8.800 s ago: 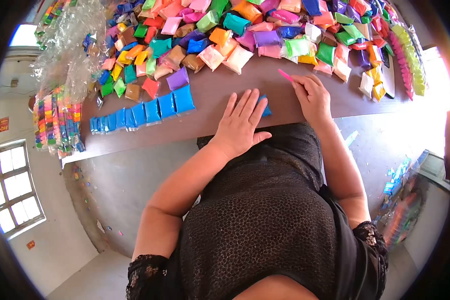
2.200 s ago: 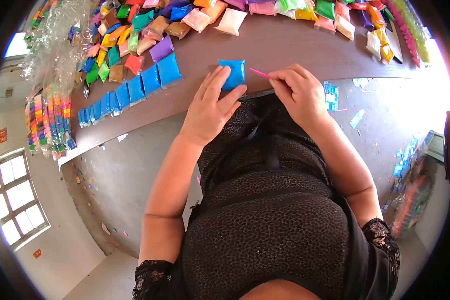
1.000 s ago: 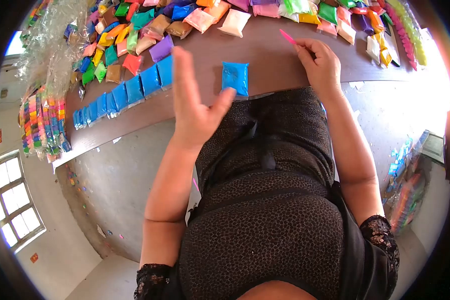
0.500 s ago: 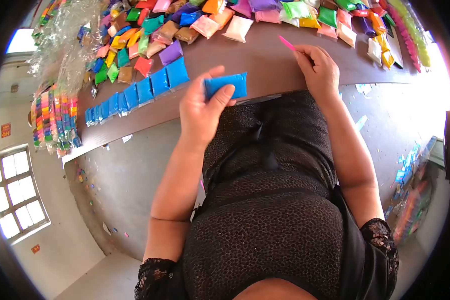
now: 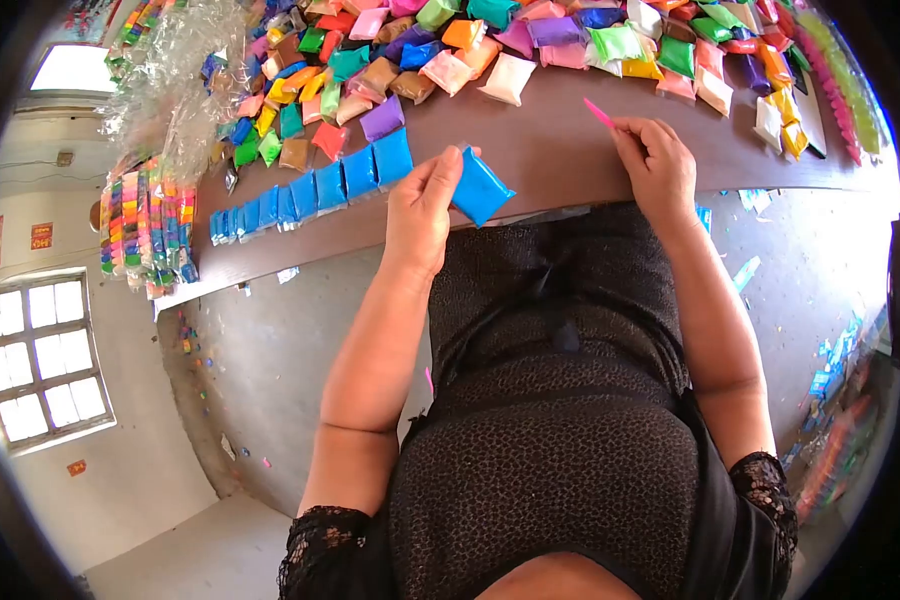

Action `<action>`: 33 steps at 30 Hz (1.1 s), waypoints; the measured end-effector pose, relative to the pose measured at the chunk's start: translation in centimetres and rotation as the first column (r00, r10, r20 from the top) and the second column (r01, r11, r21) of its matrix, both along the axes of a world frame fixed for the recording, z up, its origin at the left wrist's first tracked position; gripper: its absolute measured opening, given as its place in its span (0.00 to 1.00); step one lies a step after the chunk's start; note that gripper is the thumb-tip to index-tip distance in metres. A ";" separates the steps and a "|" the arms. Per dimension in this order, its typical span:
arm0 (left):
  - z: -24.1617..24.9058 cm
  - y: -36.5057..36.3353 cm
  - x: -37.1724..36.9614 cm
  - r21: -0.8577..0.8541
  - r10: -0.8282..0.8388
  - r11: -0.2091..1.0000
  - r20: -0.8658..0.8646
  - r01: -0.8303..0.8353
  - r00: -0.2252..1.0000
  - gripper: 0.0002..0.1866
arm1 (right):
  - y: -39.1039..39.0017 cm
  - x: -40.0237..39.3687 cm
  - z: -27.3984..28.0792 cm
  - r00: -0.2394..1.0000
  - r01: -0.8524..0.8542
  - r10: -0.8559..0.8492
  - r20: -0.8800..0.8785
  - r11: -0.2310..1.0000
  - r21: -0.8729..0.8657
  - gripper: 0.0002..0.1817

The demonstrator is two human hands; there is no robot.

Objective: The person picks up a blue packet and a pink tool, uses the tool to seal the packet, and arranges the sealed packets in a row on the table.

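Observation:
Between the thumb and fingers of my left hand (image 5: pixel 420 215) is a small blue packet (image 5: pixel 483 188), tilted, just over the table's front edge. A row of similar blue packets (image 5: pixel 315 192) lies side by side on the table, leading left from that hand. My right hand (image 5: pixel 660 165) pinches a slim pink pointed tool (image 5: pixel 598 112) that sticks out to the upper left above the brown tabletop. What kind of tool it is cannot be made out. The two hands are apart.
A heap of packets in many colours (image 5: pixel 450 70) covers the back of the brown table (image 5: pixel 550 130). Clear plastic wrapping (image 5: pixel 175 80) and strips of coloured packets (image 5: pixel 148 225) are at the left end. Pink and green strips (image 5: pixel 840 90) lie at the right. Blue scraps (image 5: pixel 835 355) litter the floor.
My left hand has turned and shifted slightly right, tilting the blue packet from nearly level to slanted. My right hand keeps its grip on the pink tool. The whole view has shifted a little.

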State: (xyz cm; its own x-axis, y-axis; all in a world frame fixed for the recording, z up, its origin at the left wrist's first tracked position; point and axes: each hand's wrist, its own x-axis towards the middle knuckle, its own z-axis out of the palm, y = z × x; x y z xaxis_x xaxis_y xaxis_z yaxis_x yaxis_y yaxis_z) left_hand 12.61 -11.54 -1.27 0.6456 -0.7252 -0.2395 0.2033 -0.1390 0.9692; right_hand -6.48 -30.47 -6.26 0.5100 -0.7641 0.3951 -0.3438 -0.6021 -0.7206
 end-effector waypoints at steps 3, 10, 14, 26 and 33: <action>-0.3 -0.3 0.1 -0.110 -0.056 0.993 -0.038 0.051 0.998 0.21 | 0.0 0.0 0.0 1.000 -0.005 0.005 0.005 1.000 -0.013 0.08; -0.7 -0.7 0.1 -0.127 0.002 0.992 -0.079 -0.012 0.997 0.22 | 0.0 0.0 0.1 1.000 -0.011 0.010 -0.012 1.000 -0.022 0.08; -0.4 -0.9 0.2 -0.097 0.024 0.994 -0.213 -0.045 0.977 0.24 | 0.0 0.2 -0.1 1.000 -0.014 0.013 -0.008 0.999 -0.029 0.08; 2.3 -1.2 -1.8 -0.062 -0.160 0.980 0.301 0.187 0.940 0.18 | 0.1 0.1 -0.2 1.000 -0.014 0.014 0.003 0.997 -0.070 0.07; -0.3 -1.8 1.1 0.506 -0.488 0.850 0.861 0.147 -0.142 0.38 | -0.3 0.2 -0.1 1.000 0.007 -0.005 0.027 0.996 -0.089 0.07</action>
